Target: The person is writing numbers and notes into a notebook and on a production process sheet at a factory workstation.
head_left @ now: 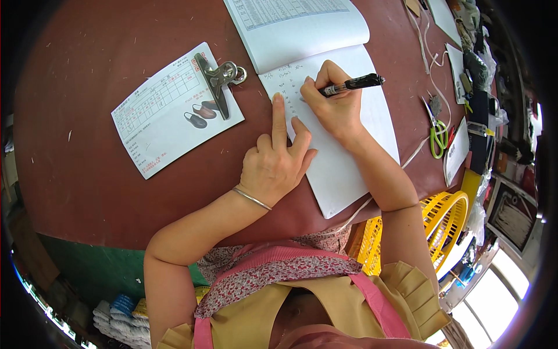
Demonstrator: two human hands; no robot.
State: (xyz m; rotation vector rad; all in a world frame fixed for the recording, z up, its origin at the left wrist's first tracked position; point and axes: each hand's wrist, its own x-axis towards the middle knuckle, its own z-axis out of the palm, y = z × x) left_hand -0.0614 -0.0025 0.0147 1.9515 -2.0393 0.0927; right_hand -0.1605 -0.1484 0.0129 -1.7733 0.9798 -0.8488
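Note:
My right hand point(336, 110) is closed around a black pen point(361, 83), its tip end hidden by my fingers above an open notebook point(337, 180). Handwritten lines run down the left part of that page. My left hand point(273, 151) rests along the notebook's left edge, fingers apart; the stretched index fingertip touches the page beside the writing, and nothing is in this hand. Further left on the table lies a stack of printed sheets point(157, 125) with a table and pictures of shoes, held by a large metal bulldog clip point(216, 84).
The brown table point(70, 145) carries green-handled scissors point(437, 136), a white cord point(430, 49) and papers point(456, 151) along its right side. Yellow plastic baskets point(444, 212) stand beside me at the right, below the table edge. Grey folded bundles point(119, 323) lie at lower left.

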